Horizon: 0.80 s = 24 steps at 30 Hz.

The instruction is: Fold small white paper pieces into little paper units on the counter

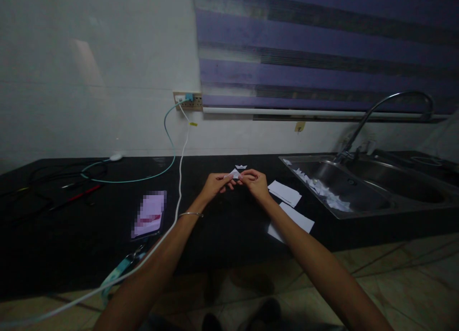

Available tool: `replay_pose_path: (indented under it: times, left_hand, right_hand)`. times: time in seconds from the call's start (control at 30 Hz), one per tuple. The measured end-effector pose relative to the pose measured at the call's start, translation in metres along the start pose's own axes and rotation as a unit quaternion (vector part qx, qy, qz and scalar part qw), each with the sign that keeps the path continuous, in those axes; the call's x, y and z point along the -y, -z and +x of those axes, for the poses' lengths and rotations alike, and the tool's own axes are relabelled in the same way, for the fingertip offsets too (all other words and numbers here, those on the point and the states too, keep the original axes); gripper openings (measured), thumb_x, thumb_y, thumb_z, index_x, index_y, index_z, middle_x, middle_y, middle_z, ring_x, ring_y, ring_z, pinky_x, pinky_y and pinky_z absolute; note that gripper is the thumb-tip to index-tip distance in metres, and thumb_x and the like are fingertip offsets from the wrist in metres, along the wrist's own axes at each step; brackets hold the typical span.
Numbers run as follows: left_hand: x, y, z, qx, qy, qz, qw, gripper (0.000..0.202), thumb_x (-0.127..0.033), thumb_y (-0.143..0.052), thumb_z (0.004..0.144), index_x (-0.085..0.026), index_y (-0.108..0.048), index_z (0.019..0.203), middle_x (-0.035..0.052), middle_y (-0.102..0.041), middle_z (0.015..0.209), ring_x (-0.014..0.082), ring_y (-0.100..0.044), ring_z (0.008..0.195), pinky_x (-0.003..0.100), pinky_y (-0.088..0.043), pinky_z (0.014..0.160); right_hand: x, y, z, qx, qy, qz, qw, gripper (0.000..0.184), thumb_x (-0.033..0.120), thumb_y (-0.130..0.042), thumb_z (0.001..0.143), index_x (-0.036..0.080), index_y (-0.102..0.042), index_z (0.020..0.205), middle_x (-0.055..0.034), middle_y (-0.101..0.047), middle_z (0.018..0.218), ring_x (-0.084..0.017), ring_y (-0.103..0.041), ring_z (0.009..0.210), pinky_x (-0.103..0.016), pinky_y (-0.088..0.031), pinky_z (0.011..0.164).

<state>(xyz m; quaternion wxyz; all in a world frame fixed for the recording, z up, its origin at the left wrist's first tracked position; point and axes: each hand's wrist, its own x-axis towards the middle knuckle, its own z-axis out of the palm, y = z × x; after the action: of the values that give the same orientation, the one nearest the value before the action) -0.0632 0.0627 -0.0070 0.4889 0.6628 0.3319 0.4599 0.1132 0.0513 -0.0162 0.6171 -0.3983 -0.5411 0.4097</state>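
Between my two hands is a small piece of folded white paper (235, 173), held up over the black counter with a peak at its top. My left hand (216, 184) pinches its left side, thumb and fingers together. On the other side my right hand (254, 180) grips it the same way. Just beyond my fingers a small folded paper boat (241, 167) stands on the counter. To the right of my right hand lie a stack of white paper slips (285, 193) and larger white sheets (296, 221), the latter partly behind my forearm.
Several folded white papers (328, 194) line the left edge of the steel sink (373, 197), under a curved faucet (366, 115). A phone (148, 214) lies at left. A white cable (181, 173) crosses over my left forearm from the wall socket (188, 101).
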Motion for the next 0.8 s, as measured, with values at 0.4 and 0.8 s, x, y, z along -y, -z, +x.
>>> replay_pose_path:
  times: [0.4,0.8]
  left_hand:
    - [0.000,0.005,0.001,-0.001,0.009,-0.050,0.999,0.040,-0.051,-0.067,0.076,-0.013,-0.067,0.087,0.0011,-0.060,0.063,0.0058,-0.047,0.046,0.016,-0.029,0.039]
    - [0.002,0.014,-0.002,0.069,0.040,0.005,0.997,0.039,-0.048,-0.069,0.076,-0.013,-0.071,0.093,-0.0016,-0.055,0.059,0.0056,-0.046,0.046,0.016,-0.029,0.042]
  right_hand:
    - [0.008,0.001,-0.001,0.084,-0.044,0.095,0.991,0.029,0.040,-0.077,0.068,0.019,-0.072,0.088,-0.0049,-0.073,0.089,-0.019,-0.070,0.078,-0.035,-0.056,0.079]
    - [0.014,0.021,-0.001,0.198,-0.099,0.017,0.975,0.028,0.033,-0.078,0.066,0.016,-0.070,0.086,-0.0022,-0.072,0.072,-0.014,-0.067,0.064,-0.026,-0.053,0.064]
